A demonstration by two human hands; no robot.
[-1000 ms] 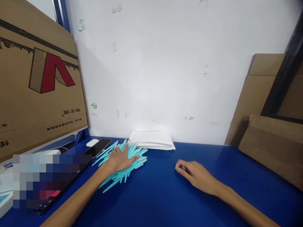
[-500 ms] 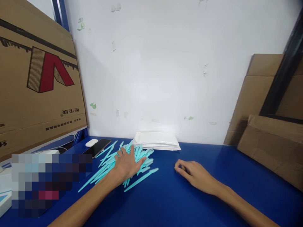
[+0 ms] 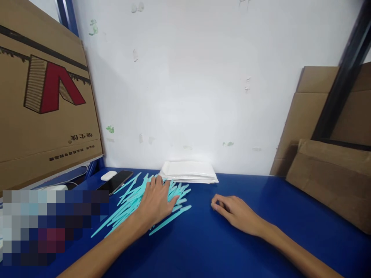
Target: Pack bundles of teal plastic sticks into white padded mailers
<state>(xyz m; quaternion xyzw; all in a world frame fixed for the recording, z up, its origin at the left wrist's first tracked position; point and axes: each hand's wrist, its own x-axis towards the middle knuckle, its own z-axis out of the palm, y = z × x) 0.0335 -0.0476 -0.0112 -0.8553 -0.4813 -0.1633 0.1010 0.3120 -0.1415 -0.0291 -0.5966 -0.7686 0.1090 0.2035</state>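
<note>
A loose pile of thin turquoise sticks with slim caps, which look like eyebrow razors, lies on the blue table. My left hand rests palm down on the pile, with its fingers stretched forward and its thumb out to the right. It hides the middle of the heap, and no razor is seen gripped in it. One razor lies at the pile's near right edge. To the right, my right hand rests on the table, fingers loosely curled towards the thumb, with nothing visible in it.
Behind the pile, a stack of white envelopes lies against the white wall. A dark phone and a white earbud case are at the left. A large printed carton stands left; brown cardboard leans at the right.
My left hand's fingers have come closer together and lower over the pile. My right hand keeps its curled pose. The whole view has shifted slightly.
</note>
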